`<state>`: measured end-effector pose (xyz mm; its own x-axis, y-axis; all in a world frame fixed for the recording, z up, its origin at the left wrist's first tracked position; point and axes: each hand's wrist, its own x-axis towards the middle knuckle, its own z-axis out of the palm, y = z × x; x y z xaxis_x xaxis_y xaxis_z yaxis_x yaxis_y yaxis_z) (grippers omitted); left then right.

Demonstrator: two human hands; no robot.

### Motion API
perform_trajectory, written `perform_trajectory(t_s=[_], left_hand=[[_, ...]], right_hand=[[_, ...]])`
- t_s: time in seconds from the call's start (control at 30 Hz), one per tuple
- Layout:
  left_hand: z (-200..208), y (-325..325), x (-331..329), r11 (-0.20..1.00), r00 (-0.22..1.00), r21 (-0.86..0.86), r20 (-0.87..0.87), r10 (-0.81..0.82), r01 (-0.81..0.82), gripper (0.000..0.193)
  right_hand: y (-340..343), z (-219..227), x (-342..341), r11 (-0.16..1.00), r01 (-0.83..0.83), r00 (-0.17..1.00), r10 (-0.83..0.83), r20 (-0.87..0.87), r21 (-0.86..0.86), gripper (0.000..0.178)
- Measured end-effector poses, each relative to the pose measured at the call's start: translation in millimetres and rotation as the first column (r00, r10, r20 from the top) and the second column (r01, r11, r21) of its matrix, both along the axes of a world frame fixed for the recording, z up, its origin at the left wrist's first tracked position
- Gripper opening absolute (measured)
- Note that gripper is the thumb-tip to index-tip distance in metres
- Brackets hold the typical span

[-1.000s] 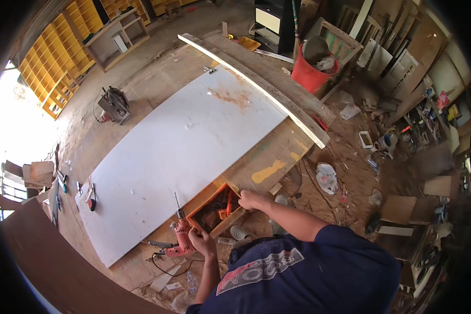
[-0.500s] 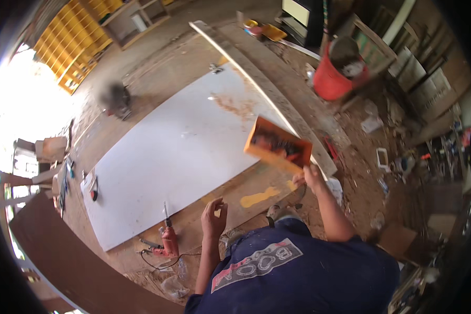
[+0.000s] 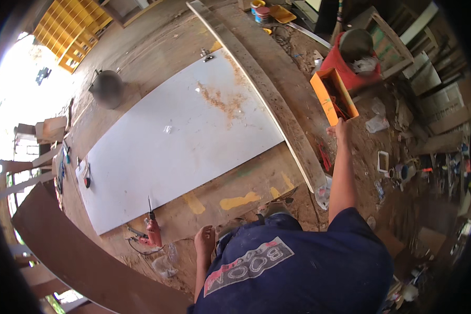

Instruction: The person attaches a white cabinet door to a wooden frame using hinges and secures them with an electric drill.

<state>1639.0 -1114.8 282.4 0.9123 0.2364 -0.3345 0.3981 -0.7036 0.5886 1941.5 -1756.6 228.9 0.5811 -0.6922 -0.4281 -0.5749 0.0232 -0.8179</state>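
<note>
My right hand [image 3: 340, 132] grips one end of an orange open-topped box [image 3: 326, 99] and holds it out to the right, tilted, past the long wooden plank [image 3: 285, 107]. Dark and reddish items lie inside; their kinds are hard to make out. Close to my body, my left hand [image 3: 205, 239] has its fingers curled in, with nothing visible in them. A red power drill [image 3: 153, 233] with a long bit lies to its left, beside the edge of a large white panel [image 3: 162, 162]. Brown sawdust [image 3: 222, 102] is scattered on the panel's far right part.
A red bucket [image 3: 350, 76] stands just behind the box. Red-handled tool [image 3: 325, 157] lies on the floor right of the plank. A metal clamp [image 3: 208, 55] sits at the panel's far corner, and a brown curved board [image 3: 83, 251] crosses the lower left.
My right hand has carried the orange box rightward, from over the panel's edge to beyond the plank near the red bucket. My left hand has drawn back toward my body, its fingers more curled.
</note>
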Motion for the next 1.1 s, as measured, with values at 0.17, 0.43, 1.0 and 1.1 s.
perform_trajectory(t_s=[0.17, 0.43, 1.0, 1.1], left_hand=[[2, -4, 4, 0.996, 0.999, 0.086, 0.023, 0.032, -0.034, 0.024], [8, 3, -3, 0.983, 0.979, 0.042, 0.107, 0.175, -0.18, 0.024], [20, 211, 8, 0.756, 0.835, 0.416, 0.456, 0.308, -0.506, 0.049], [15, 265, 7, 0.716, 0.878, 0.533, 0.409, 0.248, -0.451, 0.063]], right_hand=[[52, -2, 56, 0.97, -0.193, 0.977, 0.203, -0.062, 0.147, 0.052], [128, -7, 50, 0.909, -0.395, 0.918, 0.383, 0.108, 0.131, 0.061], [399, 39, -81, 0.421, -0.896, 0.418, 0.907, 0.055, -0.14, 0.018], [449, 34, -102, 0.356, -0.914, 0.364, 0.931, -0.006, -0.194, 0.018]])
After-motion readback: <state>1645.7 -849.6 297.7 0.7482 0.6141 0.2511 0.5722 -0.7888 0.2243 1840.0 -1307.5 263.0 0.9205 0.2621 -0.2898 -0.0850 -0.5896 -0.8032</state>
